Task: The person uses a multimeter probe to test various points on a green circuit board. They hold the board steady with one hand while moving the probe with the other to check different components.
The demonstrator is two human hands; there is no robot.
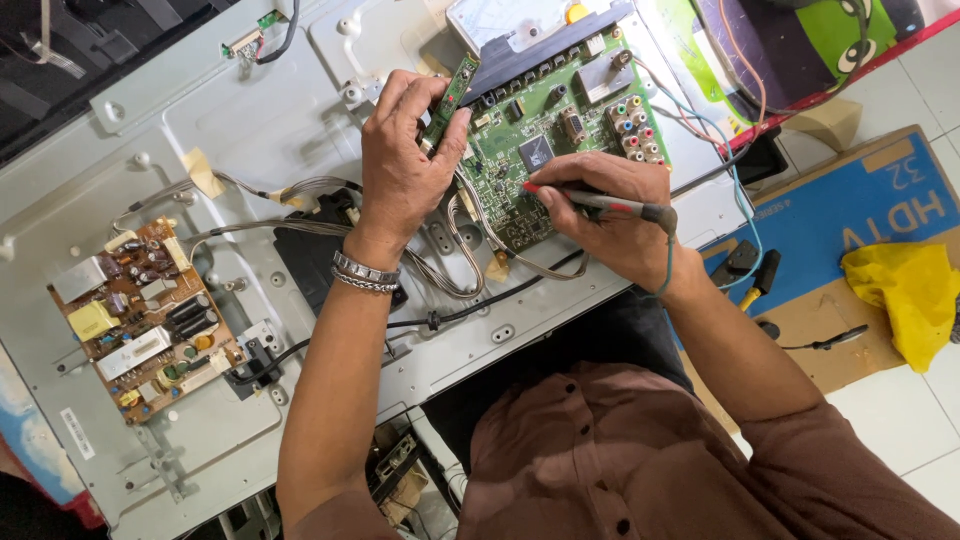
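Over on the left of the metal back panel (300, 120) sits the brown power board (145, 315), untouched. We're mid-probing, looks like. Our left hand (400, 165) is curled shut around a narrow green strip board (450, 100), pinching it upright at the main board's edge. Our right hand (615, 215) grips the red probe (600, 203) closed like a pen, tip touching the green main board (555, 140). Next we probably need a steady tip on one small point.

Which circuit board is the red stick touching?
The big green board under the right hand; the red probe points at it. The brown board lies untouched, far left.
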